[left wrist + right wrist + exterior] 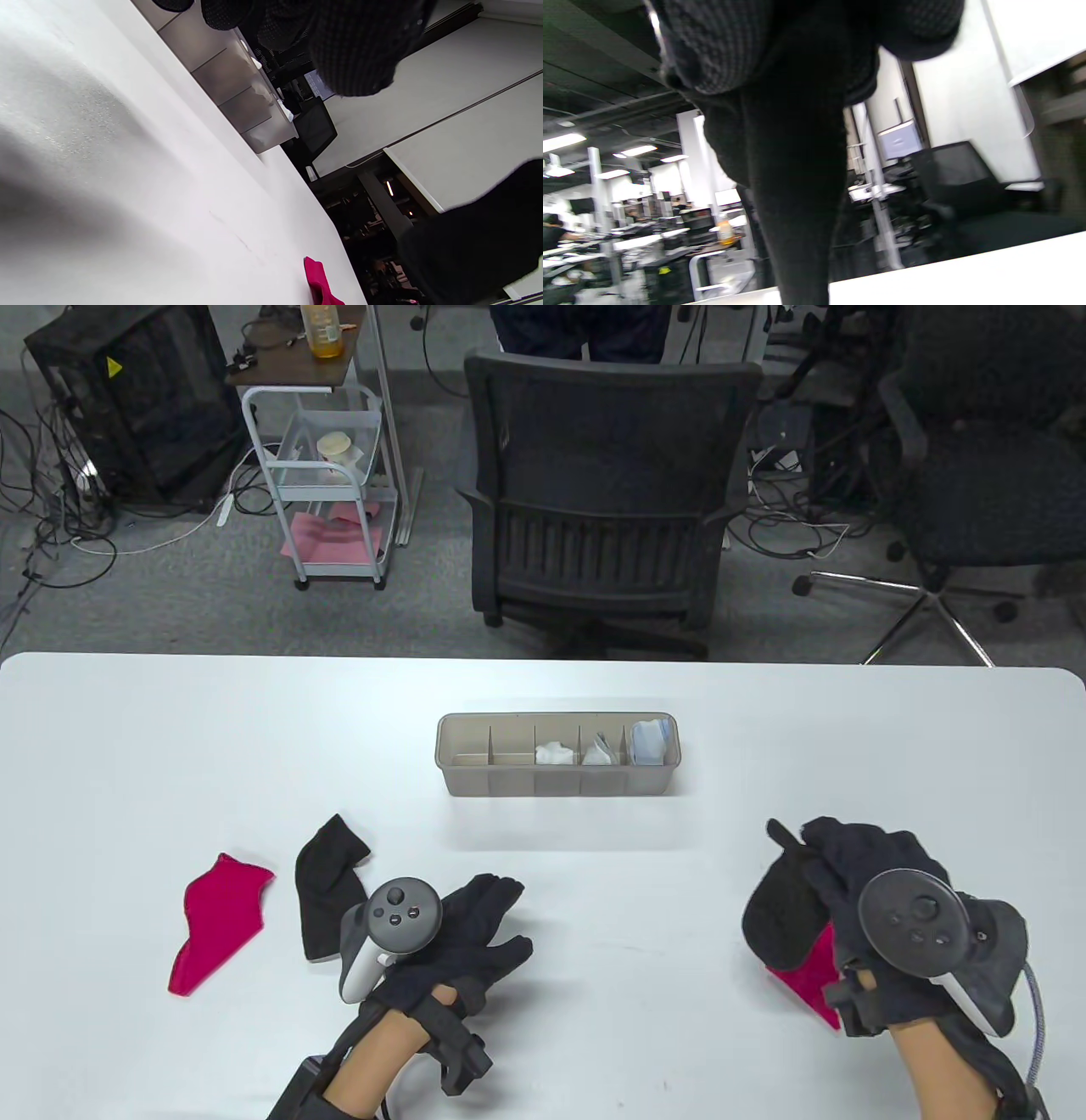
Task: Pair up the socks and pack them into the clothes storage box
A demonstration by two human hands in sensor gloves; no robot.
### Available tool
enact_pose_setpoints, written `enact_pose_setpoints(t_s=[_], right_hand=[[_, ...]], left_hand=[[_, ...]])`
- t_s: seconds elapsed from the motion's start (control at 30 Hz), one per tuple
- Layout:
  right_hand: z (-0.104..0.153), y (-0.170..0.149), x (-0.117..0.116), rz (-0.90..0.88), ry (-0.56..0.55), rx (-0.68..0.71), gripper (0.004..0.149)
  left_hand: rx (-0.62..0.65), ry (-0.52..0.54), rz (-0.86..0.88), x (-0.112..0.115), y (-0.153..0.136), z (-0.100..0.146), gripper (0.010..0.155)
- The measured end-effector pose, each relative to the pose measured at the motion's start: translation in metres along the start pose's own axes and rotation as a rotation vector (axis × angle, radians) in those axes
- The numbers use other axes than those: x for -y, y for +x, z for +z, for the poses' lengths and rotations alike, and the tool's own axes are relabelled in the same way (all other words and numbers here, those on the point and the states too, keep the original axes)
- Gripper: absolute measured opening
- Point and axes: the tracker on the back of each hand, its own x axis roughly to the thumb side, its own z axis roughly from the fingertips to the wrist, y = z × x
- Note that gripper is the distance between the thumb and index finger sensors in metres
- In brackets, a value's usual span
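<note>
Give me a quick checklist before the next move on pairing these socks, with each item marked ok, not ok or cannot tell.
1. Right hand has a firm hold on the black sock: ok, fingers curl round it and it hangs off the table.
2. Its match, the second black sock, is free to take: ok, it lies flat by the left hand.
3. Left hand empty: ok, fingers straight.
4. Storage box has room: ok, its two left compartments look empty.
5. Red socks paired: not ok, the other red sock lies apart under the right hand.
6. Black sock clear of that red sock: cannot tell.
</note>
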Motion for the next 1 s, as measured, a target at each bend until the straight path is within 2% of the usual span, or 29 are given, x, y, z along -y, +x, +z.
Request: enact_pose_setpoints(t_s=[0.3, 0.43, 0.53, 0.6, 0.73, 0.77, 0.83, 0.87, 1.0], right_hand=[[-0.005, 0.076, -0.043, -0.185, 0.144, 0.214, 0.042], [-0.003, 0.095, -0.060, -0.285, 0.222, 0.256, 0.042], [-0.002, 0.102, -0.070, -0.349, 0.284, 0.275, 0.042], [-0.002, 0.104, -0.078, -0.386, 0.331, 0.279, 0.042], [-0.004, 0.103, -0.093, -0.430, 0.393, 0.271, 0.041], [-0.006, 0.101, -0.098, -0.442, 0.409, 0.259, 0.041], [-0.008, 0.100, -0.107, -0.427, 0.414, 0.224, 0.041], [-0.009, 0.099, -0.114, -0.404, 0.415, 0.201, 0.041], [-0.017, 0.093, -0.155, -0.274, 0.455, 0.062, 0.041]], left_hand=[[0.055, -0.055, 0.050, 0.003, 0.003, -0.001, 0.082], [0.076, -0.127, 0.087, 0.004, 0.005, -0.001, 0.090], [0.084, -0.129, 0.095, 0.003, 0.006, 0.000, 0.090], [0.089, -0.117, 0.097, 0.002, 0.007, 0.001, 0.085], [0.052, -0.104, 0.051, 0.002, 0.006, 0.001, 0.049], [0.010, -0.087, 0.018, 0.002, 0.005, 0.001, 0.046], [-0.031, -0.108, -0.020, 0.006, 0.001, 0.000, 0.052], [-0.066, -0.134, -0.028, 0.008, -0.001, 0.000, 0.038], [-0.258, -0.174, -0.102, 0.022, -0.015, -0.002, 0.038]])
